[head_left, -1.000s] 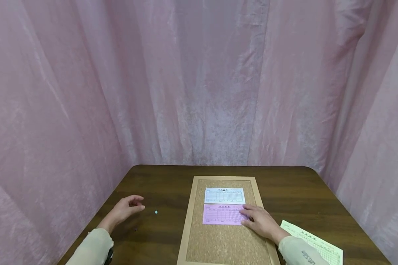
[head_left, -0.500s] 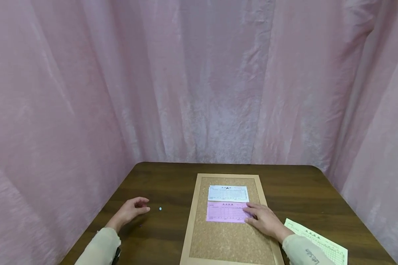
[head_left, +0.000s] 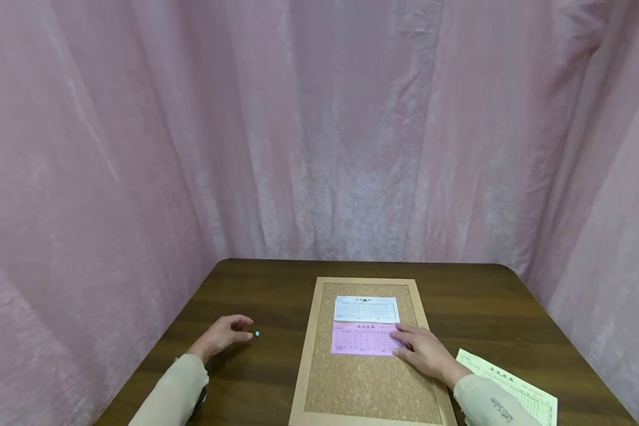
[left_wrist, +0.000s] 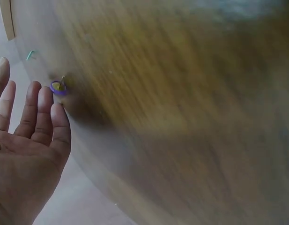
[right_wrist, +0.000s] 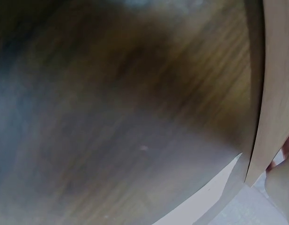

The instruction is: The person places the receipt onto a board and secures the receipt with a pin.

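Note:
Over the table at left, my left hand (head_left: 222, 336) has its fingers loosely bent with nothing between them. Its fingertips are close to a small light-blue thumbtack (head_left: 257, 333). A purple thumbtack (left_wrist: 58, 87) lies point up near the fingers in the left wrist view, with the teal one (left_wrist: 31, 55) farther off. My right hand (head_left: 425, 353) rests its fingers on the right end of a pink printed form (head_left: 362, 339), which lies on a wood-framed corkboard (head_left: 373, 384). Above it on the board is a pale blue form (head_left: 366, 310) with a small dark thumbtack (head_left: 365, 300) at its top.
A green printed form (head_left: 511, 384) lies slanted on the brown table (head_left: 474, 307), right of the board, partly under the right sleeve. Pink curtains (head_left: 319, 130) hang behind the table and along both sides.
My left hand has moved right, toward the light-blue thumbtack. The right hand stays on the pink form. The head view has shifted slightly.

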Demonstrator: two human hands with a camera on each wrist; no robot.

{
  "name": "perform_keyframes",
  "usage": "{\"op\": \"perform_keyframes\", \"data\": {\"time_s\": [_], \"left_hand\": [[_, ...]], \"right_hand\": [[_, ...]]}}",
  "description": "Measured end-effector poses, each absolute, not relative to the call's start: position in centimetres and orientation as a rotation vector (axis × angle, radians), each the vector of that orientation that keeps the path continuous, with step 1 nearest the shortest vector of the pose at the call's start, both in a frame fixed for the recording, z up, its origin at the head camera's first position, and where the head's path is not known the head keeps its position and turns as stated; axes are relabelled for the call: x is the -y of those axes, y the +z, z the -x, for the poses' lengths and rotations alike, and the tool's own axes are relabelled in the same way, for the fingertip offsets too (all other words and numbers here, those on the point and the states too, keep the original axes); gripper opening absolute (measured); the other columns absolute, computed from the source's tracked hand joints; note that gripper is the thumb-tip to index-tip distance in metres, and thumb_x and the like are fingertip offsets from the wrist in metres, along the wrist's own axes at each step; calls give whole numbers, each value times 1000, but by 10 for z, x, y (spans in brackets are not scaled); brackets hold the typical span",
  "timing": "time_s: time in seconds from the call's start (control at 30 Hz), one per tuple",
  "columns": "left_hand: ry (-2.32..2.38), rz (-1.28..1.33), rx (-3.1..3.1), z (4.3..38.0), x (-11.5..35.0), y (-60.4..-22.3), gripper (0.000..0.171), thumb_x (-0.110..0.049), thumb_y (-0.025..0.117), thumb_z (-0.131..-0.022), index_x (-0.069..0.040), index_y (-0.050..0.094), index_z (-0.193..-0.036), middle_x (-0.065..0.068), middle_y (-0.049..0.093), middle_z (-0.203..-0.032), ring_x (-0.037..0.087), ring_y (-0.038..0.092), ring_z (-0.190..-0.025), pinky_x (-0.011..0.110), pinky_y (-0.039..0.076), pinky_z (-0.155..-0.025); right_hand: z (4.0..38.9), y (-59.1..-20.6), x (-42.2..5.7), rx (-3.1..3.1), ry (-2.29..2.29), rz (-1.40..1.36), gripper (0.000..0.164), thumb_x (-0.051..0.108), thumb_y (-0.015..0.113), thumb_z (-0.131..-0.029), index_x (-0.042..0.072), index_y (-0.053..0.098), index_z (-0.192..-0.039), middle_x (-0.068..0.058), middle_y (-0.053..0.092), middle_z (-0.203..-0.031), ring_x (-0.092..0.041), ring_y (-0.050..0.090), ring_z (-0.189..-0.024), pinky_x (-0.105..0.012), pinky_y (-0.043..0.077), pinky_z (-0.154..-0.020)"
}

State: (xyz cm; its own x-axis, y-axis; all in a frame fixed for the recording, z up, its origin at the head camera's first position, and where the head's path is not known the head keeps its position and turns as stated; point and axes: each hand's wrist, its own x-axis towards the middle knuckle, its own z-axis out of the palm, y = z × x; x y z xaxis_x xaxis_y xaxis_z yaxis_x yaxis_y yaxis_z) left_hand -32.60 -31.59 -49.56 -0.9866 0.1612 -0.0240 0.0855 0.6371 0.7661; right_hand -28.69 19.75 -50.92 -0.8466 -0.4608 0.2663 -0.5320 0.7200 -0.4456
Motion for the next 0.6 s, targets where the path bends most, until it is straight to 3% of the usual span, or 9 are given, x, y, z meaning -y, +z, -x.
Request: {"op": "perform_keyframes", "data": {"time_s": [0.6], "left_hand": [[1271,-291,-2715,342,313,-503,32,-7,80,-83,3,70,-112,8,64,-99,19,56,-89,33,47,-76]], "right_hand": [[289,-510,-196,2843,791,-743,41,26,66,-96,2,65,-129,-20,51,-143,-43,43,-133,-61,28,-108]]}}
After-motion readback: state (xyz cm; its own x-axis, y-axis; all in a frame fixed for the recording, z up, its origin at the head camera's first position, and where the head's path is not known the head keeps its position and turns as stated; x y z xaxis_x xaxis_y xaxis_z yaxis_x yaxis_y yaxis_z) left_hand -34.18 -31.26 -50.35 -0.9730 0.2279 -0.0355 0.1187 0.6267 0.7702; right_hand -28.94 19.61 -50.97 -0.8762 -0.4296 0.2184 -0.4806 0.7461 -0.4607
